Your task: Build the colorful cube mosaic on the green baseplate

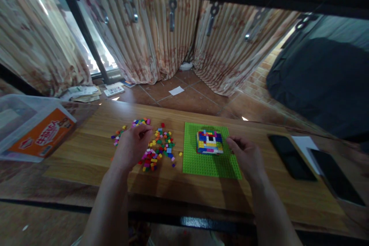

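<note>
1. While the left hand [133, 145] is curled over boxy bricks [158, 143], I cannot tell if its fingers grip anything.
2. The right hand [248, 157] bends likewise, grip unclear.
3. Squarish block structure [210, 147] stands on studded green baseplate [198, 166].

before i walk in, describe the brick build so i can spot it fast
On the wooden tabletop, find the flat green baseplate. The brick build stands on it: a squat, multicoloured block with a dark patch on top. Unlike the loose bricks scattered to its left, its pieces are joined.
</note>
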Tool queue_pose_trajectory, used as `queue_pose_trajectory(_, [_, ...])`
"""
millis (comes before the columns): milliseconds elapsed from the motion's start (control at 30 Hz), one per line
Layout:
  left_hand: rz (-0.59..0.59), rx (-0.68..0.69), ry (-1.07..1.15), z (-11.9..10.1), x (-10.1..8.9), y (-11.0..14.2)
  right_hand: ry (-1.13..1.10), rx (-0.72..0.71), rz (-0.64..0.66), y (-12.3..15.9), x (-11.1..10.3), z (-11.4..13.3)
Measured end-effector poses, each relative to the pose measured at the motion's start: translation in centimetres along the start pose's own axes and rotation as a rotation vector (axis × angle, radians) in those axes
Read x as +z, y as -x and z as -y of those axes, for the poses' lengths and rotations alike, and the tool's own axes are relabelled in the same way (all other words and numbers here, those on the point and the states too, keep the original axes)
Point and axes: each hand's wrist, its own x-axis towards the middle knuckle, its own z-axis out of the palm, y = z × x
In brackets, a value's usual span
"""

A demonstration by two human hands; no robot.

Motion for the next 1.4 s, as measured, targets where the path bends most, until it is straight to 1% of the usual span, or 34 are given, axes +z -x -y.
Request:
queue_pose_trajectory(133, [-0.006, 0.010, -0.025, -0.2, -0.1, 0.0, -0.003, -0.006, -0.013, -0.1, 1.2, -0.9])
queue_pose_trajectory(233, [0.003, -0.006, -0.034, -0.3, -0.1, 0.0, 0.034, -0.026, -0.019, 0.0, 2.1, -1.6])
queue_pose_trajectory(400, [0.011, -0.020, -0.047, -0.4, -0.2, 0.0, 0.085, -0.048, 0.017, 0.3, 2.7, -1.7])
queue_pose_trajectory(567, [0.005, -0.015, -0.045, -0.1, -0.2, 0.1, 0.033, -0.044, 0.038, 0.5, 3.0, -1.7])
queue_pose_trajectory(767, [0.015, -0.008, -0.024, 0.1, -0.1, 0.1, -0.074, 0.022, 0.051, 0.5, 3.5, -2.5])
queue_pose_trajectory(967, [0.021, -0.015, -0.021, 0.1, -0.3, 0.1, -0.139, 0.068, 0.065, 0.7, 3.1, -1.7])
queue_pose_trajectory(1133, [0.026, -0.035, -0.006, 1.0, -0.7, -0.1, -0.226, 0.190, -0.081, 0.7, 2.3, -0.9])
queue_pose_trajectory(1200, [0.039, -0.043, -0.008, 1.5, -1.2, 0.0, -0.254, 0.238, -0.094, 0.6, 2.1, -0.8])
queue_pose_trajectory(1267, [0.075, -0.044, -0.023, 2.2, -1.8, 0.1, -0.236, 0.270, -0.086, 0.6, 1.9, -0.8])
queue_pose_trajectory(1300, [0.103, -0.045, -0.028, 2.5, -2.2, 0.2, -0.223, 0.277, -0.106, 0.6, 1.8, -0.9])
queue_pose_trajectory(1400, [0.199, -0.060, -0.035, 3.3, -3.0, 0.6, -0.121, 0.283, -0.078, 0.6, 1.6, -1.2])
